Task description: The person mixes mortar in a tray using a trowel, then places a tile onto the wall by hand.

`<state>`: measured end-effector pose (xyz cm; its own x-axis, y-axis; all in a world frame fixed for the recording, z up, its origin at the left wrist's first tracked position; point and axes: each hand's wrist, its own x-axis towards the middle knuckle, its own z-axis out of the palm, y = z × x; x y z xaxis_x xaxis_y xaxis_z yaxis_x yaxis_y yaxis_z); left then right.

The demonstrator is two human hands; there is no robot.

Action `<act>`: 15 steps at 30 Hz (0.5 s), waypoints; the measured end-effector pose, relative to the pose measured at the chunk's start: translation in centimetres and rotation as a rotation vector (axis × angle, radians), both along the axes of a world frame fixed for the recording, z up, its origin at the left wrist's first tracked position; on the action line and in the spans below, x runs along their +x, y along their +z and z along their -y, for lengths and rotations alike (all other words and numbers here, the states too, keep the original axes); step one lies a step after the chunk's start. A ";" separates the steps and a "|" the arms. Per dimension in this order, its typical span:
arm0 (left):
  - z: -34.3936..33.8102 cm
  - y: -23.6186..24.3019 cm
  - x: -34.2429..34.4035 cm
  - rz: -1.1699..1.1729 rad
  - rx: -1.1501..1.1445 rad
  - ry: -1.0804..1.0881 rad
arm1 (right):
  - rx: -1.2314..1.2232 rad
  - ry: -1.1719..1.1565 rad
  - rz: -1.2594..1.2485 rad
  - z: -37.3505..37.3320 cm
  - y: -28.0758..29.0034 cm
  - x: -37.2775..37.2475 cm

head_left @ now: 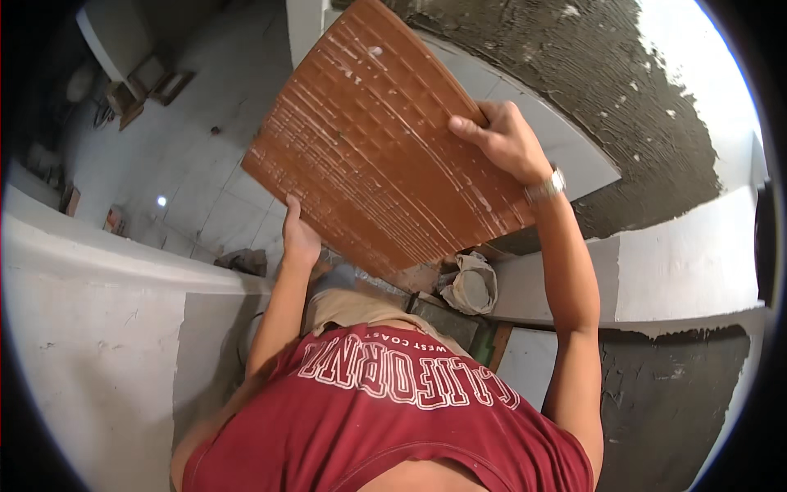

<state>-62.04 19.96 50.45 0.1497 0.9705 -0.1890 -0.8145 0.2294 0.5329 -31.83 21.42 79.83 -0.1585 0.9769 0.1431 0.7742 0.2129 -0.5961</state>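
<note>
A large reddish-brown tile is held up in front of me, tilted, its ridged back turned my way. Whitish streaks and specks lie along the ridges. My left hand grips its lower left edge, thumb on the near face and fingers hidden behind. At the right edge, my right hand clasps it with the thumb over the ridged face; a metal watch is on that wrist. Beyond the tile, a white tile sits against a wall spread with grey combed mortar.
Below the tile stands a whitish, mortar-smeared bucket. A pale ledge runs along the right, above another grey mortar patch. A low white wall borders my left. Past it, scraps lie on a tiled floor.
</note>
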 end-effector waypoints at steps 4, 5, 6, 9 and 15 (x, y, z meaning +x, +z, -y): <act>3.4 0.7 0.5 0.022 -0.144 0.168 | -0.199 -0.051 -0.095 -1.6 2.4 -0.5; 3.5 1.0 0.9 0.048 -0.162 0.180 | -0.190 -0.051 -0.095 -2.1 2.6 -0.1; 3.5 1.6 1.3 0.071 -0.181 0.193 | -0.160 -0.065 -0.053 -2.9 2.4 0.6; 4.5 3.7 2.4 0.068 -0.246 0.250 | -0.132 -0.071 -0.007 -3.5 2.1 1.4; 4.2 2.4 1.1 0.082 -0.104 0.299 | -0.131 0.019 0.080 -3.4 2.1 1.2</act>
<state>-60.99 15.80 52.88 -0.1200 0.9500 -0.2884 -0.8930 0.0236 0.4494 -30.60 24.79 81.95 -0.1827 0.9832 0.0009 0.8171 0.1524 -0.5560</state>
